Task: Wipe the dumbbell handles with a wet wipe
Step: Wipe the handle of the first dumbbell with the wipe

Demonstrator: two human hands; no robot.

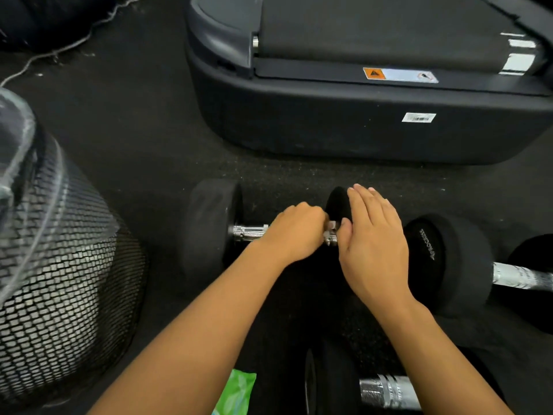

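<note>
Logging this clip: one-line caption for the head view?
Left hand grips the chrome handle of a black dumbbell on the dark floor; right hand rests open on its end.

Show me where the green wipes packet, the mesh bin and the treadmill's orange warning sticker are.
green wipes packet (pixel 236 392): head view, middle of its visible top face.
mesh bin (pixel 59 283): head view, its wire-mesh side wall.
orange warning sticker (pixel 374 74): head view, centre of the sticker's orange square.
</note>
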